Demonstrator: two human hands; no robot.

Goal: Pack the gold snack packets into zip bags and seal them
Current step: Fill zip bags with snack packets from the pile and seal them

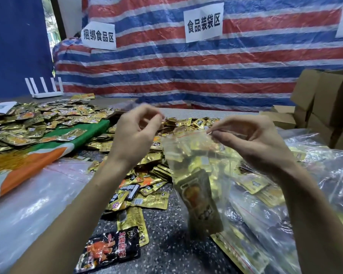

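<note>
A clear zip bag [194, 175] filled with gold snack packets hangs above the speckled table [166, 242] in the middle of the head view. My right hand [251, 143] pinches its red-lined top edge at the right end. My left hand [135, 133] is raised at the bag's left end with thumb and fingers curled together; whether they still grip the edge is blurred. Loose gold packets [143, 186] lie in a heap under and behind my hands.
More gold packets [38, 119] cover a green and orange sack [34, 159] at the left. Filled zip bags [313, 184] pile up at the right. A black and red snack packet [109, 250] lies near me. Cardboard boxes [329, 107] stand far right.
</note>
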